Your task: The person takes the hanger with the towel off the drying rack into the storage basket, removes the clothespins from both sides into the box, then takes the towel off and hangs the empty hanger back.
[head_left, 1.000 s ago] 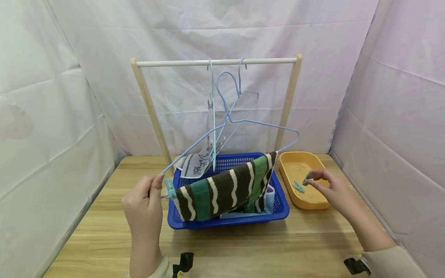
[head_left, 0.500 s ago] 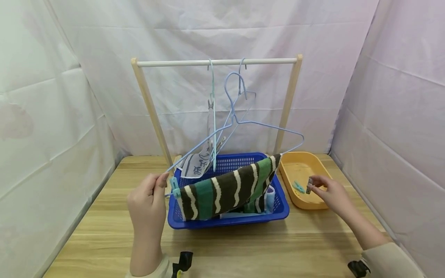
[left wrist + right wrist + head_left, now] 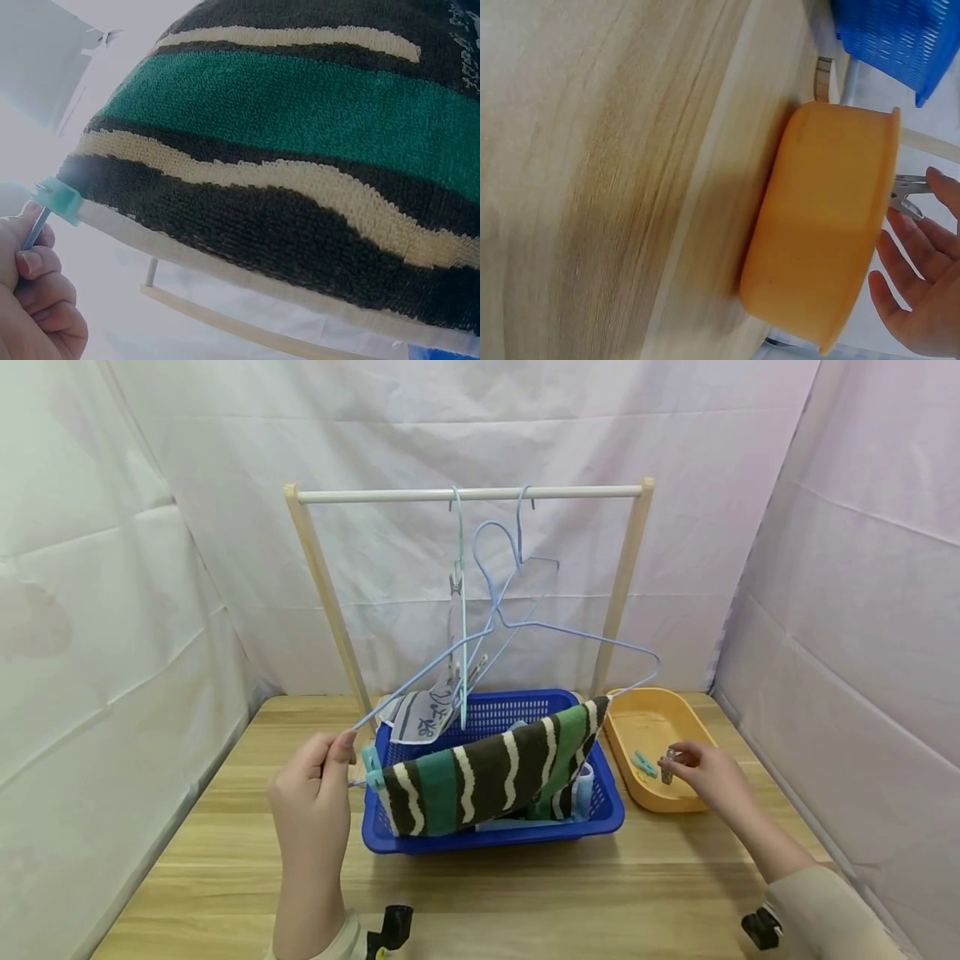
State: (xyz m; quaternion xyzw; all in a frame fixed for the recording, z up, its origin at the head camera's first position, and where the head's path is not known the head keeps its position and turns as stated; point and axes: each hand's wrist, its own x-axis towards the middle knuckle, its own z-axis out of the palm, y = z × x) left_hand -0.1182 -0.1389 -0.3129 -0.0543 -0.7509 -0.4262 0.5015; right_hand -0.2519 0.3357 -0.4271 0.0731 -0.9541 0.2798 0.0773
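My left hand point(image 3: 311, 785) grips the left end of a blue wire hanger point(image 3: 435, 668), holding it up at a tilt. Over its bottom bar hangs a dark towel point(image 3: 487, 777) with green bands and wavy cream stripes. A teal clothespin point(image 3: 372, 767) clamps the towel at the left end, close to my fingers; the left wrist view shows this clothespin point(image 3: 58, 199) at the towel's corner. My right hand point(image 3: 701, 770) pinches a grey clothespin point(image 3: 667, 766) over the yellow tray point(image 3: 693, 806). In the right wrist view this clothespin point(image 3: 909, 195) shows beyond the tray's rim.
A blue basket point(image 3: 487, 843) with folded cloth stands under the towel. Behind it a wooden rack with a white bar point(image 3: 375, 496) carries two more hangers, one with a grey patterned cloth point(image 3: 423, 717) clipped on. Another teal clothespin point(image 3: 643, 764) lies in the tray. White curtains enclose the table.
The grey clothespin has turned to point downward in my right hand, which has lowered slightly over the tray. The hanger and towel swayed right, then the left end came back a little.
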